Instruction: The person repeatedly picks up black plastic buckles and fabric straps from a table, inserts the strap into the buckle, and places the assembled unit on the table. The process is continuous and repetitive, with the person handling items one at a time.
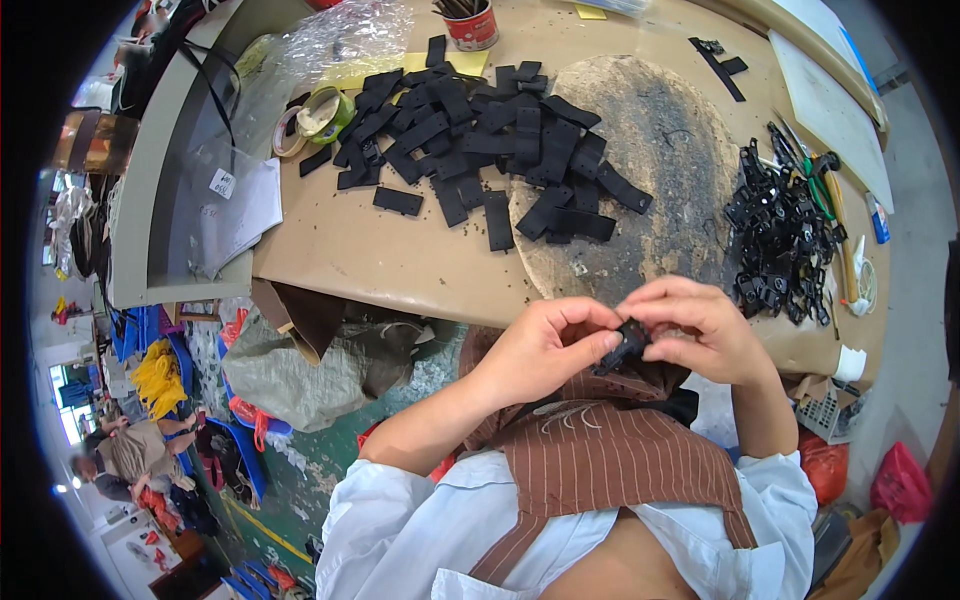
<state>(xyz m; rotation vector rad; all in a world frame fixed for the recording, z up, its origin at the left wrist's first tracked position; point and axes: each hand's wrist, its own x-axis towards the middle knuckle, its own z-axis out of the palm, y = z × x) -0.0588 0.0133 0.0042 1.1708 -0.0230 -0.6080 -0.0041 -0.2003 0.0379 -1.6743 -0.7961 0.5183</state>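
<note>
My left hand point(548, 350) and my right hand point(700, 325) meet just off the table's near edge, above my brown striped apron. Between their fingertips is a small black piece point(624, 348), which looks like a plastic buckle; its details are too small to make out. The left thumb and forefinger pinch one side of it, the right fingers the other. Beyond my hands lies a loose heap of flat black strap pieces point(440, 125). To the right of my hands is a pile of shiny black buckles point(780, 235).
A worn round board point(650, 130) lies on the brown tabletop point(350, 245). Tape rolls point(325, 113), a red can point(470, 25) and clear plastic wrap stand along the far left. Green-handled scissors point(815, 185) and a hammer point(840, 200) lie beside the buckles. Another person point(130, 455) is at the far left.
</note>
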